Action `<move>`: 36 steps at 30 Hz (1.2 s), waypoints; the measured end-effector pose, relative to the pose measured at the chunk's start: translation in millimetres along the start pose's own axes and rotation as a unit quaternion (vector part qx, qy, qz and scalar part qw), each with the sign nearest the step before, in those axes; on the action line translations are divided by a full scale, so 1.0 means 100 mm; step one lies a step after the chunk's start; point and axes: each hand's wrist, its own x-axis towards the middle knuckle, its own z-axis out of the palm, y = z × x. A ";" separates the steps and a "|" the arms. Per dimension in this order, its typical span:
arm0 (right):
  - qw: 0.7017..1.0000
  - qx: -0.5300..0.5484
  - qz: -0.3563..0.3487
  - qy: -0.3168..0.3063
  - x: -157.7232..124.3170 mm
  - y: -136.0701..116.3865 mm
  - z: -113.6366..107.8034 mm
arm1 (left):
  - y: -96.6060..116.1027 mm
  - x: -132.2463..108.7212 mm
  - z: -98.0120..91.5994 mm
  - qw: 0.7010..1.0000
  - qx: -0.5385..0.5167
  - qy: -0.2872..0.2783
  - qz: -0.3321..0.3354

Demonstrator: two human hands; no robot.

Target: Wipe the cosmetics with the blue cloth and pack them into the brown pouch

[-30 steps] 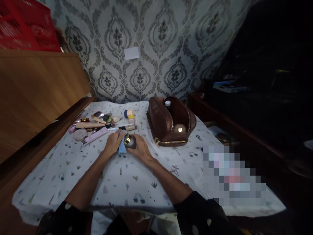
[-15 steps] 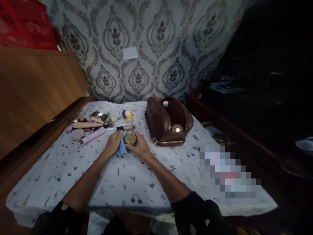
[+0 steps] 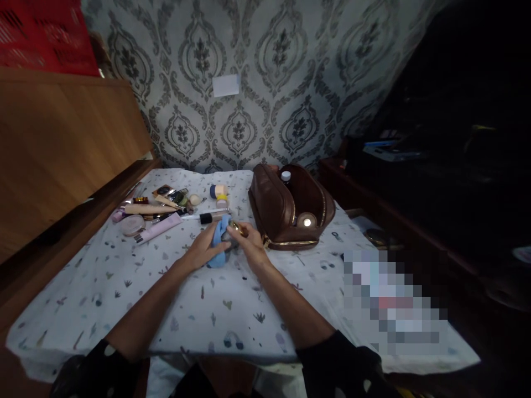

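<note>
My left hand (image 3: 204,247) is closed on a light blue cloth (image 3: 217,257), pressing it against a small round jar with a gold lid (image 3: 236,228). The jar is tipped on its side, and my right hand (image 3: 251,243) grips it by the lid end. Both hands are low over the patterned sheet. Just beyond them lies a tube with a black cap (image 3: 206,218). Right of my right hand stands a brown cosmetic bag (image 3: 269,199), unzipped, with a white-capped bottle (image 3: 286,176) inside.
At the left lie a lilac tube (image 3: 161,228), a round compact (image 3: 133,224) and several brushes and cosmetics. Small stacked pots (image 3: 219,193) stand near the back. A wooden cabinet (image 3: 70,121) borders the left side. A pixelated patch covers something at the right.
The jar has turned from lid up to tipped on its side. Both hands have shifted slightly right, and the cloth now wraps around the jar's base side.
</note>
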 end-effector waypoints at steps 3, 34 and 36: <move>0.999 0.039 0.030 0.004 -0.02 -0.02 0.00 | 0.01 0.00 0.00 1.000 0.004 -0.017 0.004; 0.998 0.026 -0.017 -0.050 -0.01 -0.11 -0.08 | 0.09 0.01 0.02 0.926 -0.344 0.049 -0.150; 0.998 0.030 -0.019 -0.055 -0.01 -0.11 -0.09 | 0.07 0.02 0.03 0.911 -0.378 0.059 -0.156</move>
